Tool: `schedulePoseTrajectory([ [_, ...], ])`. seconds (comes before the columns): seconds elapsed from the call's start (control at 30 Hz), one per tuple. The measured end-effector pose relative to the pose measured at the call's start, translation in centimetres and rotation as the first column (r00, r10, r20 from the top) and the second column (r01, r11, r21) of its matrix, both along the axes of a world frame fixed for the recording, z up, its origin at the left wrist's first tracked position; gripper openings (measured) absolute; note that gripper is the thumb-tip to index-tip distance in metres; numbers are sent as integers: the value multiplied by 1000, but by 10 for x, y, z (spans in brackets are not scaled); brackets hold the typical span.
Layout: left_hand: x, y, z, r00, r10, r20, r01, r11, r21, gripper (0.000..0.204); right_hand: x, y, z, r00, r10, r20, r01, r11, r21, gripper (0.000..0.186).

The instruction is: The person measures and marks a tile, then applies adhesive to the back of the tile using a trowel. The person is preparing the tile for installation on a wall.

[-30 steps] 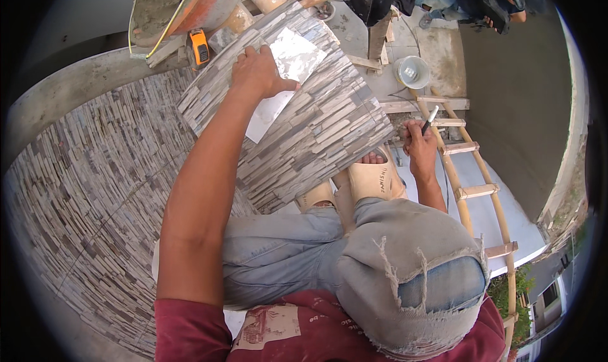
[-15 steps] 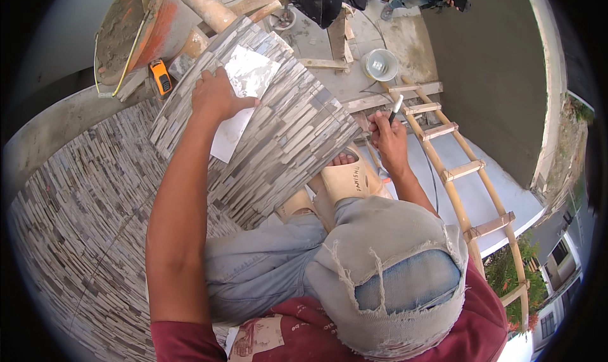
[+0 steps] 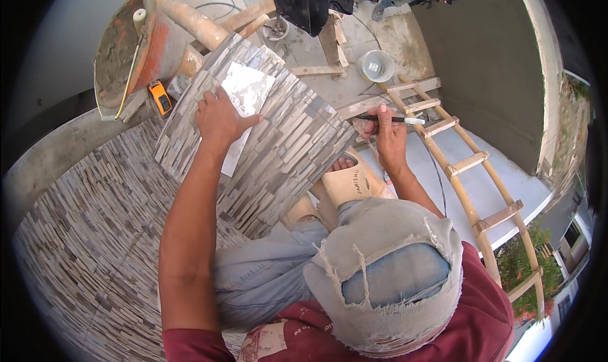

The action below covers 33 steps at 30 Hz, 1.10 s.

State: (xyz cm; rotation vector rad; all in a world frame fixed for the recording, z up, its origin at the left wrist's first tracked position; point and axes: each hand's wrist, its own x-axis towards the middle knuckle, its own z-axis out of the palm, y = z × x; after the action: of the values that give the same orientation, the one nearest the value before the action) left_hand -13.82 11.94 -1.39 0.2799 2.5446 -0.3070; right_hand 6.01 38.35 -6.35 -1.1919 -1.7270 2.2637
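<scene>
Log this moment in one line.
left hand: on patterned tile, white sheet | right hand: holding pen | nearby: ladder

left head-worn fisheye, upright, looking steeply down over torn trouser knee; knee very near, tile farther off, ladder beyond tile's right-hand corner; toward dark rim, edges bend, distances hard to judge.
</scene>
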Motion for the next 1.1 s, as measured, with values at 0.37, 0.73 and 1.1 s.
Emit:
schedulePoseTrajectory([
  [0.37,92,55,-4,980,-199,17,190,953,236,113,7,0,-9,999,-13,45,11,999,50,49],
  [0.73,101,64,-12,967,-253,40,237,943,231,110,10,3,-7,998,-21,63,19,999,27,50],
  [1.1,98,66,-11,962,-268,53,251,943,216,112,9,2,-5,998,-17,66,13,998,54,48],
])
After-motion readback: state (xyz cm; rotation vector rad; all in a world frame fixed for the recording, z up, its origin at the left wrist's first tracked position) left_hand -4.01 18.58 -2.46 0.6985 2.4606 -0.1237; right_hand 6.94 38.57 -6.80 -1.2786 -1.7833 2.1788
